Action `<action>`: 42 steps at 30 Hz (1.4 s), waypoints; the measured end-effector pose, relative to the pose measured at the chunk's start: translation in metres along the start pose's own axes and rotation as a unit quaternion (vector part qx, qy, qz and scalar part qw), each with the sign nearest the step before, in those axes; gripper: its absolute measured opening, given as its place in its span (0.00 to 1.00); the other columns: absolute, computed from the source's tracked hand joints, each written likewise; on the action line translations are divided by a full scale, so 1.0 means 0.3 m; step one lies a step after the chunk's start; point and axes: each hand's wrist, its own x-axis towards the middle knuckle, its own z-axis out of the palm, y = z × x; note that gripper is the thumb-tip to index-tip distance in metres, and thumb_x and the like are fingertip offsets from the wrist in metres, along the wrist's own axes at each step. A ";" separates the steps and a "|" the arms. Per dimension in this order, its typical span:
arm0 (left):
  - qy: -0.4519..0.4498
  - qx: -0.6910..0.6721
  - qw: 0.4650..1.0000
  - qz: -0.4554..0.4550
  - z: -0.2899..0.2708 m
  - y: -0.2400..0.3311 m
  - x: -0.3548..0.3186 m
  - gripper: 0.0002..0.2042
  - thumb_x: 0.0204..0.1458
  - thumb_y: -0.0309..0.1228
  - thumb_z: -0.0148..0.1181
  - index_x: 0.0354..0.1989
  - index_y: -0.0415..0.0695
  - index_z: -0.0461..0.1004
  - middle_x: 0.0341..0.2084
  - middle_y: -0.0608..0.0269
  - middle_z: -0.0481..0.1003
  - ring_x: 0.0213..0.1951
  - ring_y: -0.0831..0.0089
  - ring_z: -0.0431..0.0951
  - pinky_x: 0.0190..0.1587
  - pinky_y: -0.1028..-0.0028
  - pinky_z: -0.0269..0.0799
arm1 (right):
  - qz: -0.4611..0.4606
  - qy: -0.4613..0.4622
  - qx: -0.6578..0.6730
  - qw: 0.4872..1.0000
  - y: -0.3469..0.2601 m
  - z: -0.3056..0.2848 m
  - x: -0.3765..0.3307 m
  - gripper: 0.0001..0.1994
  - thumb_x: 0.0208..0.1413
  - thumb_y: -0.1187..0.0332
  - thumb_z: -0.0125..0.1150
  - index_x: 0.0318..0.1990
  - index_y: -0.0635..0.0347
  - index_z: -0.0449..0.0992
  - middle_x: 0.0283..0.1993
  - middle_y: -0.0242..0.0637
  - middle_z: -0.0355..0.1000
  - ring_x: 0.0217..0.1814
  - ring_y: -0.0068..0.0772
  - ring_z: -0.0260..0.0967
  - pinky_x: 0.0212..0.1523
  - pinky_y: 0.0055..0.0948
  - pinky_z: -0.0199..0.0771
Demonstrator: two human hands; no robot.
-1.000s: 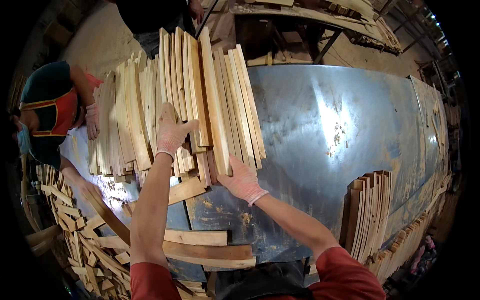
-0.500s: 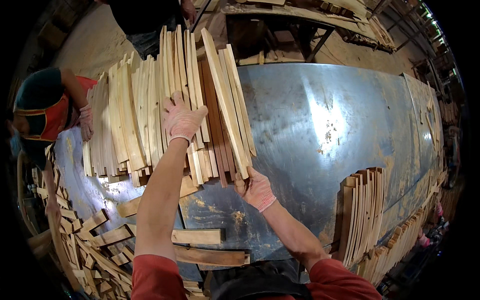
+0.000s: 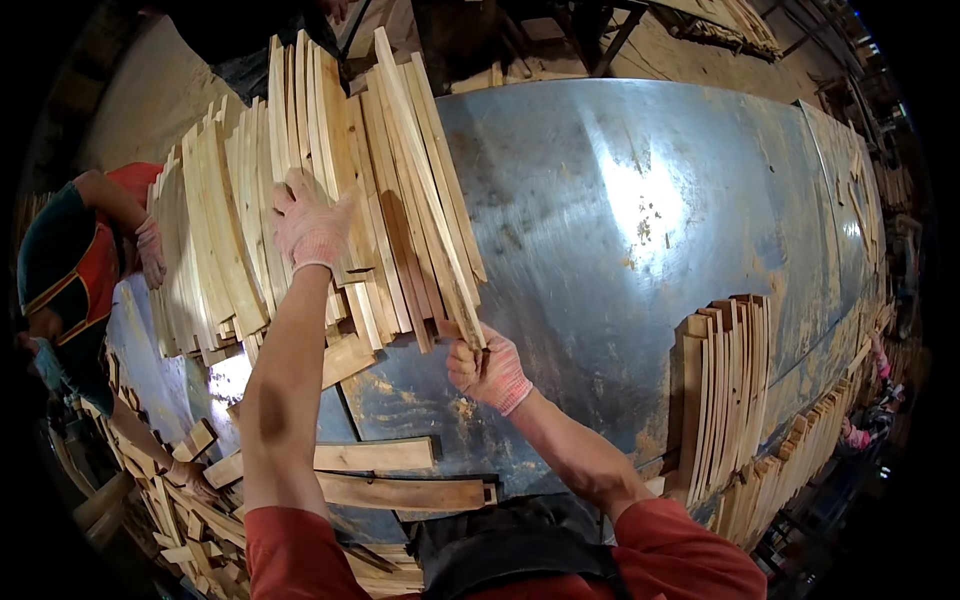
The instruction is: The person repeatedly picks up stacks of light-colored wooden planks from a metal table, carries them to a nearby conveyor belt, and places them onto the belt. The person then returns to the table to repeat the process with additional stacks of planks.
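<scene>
A row of long pale wood strips (image 3: 232,215) lies side by side on the metal table. My left hand (image 3: 312,225), in a pinkish glove, rests on top of the strips near the middle of the row, its fingers spread. My right hand (image 3: 488,372), gloved too, is closed round the near end of one long wood strip (image 3: 425,165) at the row's right side. That strip lies slanted over its neighbours. Beside my left thumb, one strip (image 3: 350,160) shows a broad face. Darker brown strips (image 3: 405,240) lie between my hands.
The metal table (image 3: 560,220) stretches right. A bundle of strips (image 3: 728,390) stands at right, with more strips (image 3: 790,475) beyond it. Short boards (image 3: 370,456) lie near me; offcuts (image 3: 180,530) heap at lower left. A co-worker's gloved hand (image 3: 150,255) touches the row's left end.
My left hand has moved left over the strips, and a broad strip face now shows beside it. My right hand has gone from pinching the strip's end to wrapping round it.
</scene>
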 end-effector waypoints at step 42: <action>-0.235 -0.668 0.705 -0.045 0.250 -0.559 -0.758 0.37 0.61 0.44 0.73 0.75 0.39 0.67 0.62 0.52 0.78 0.60 0.60 0.79 0.64 0.63 0.74 | -0.164 0.289 -0.810 0.483 0.294 0.283 0.033 0.30 0.69 0.43 0.59 0.58 0.65 0.79 0.54 0.53 0.82 0.57 0.53 0.80 0.59 0.45 0.77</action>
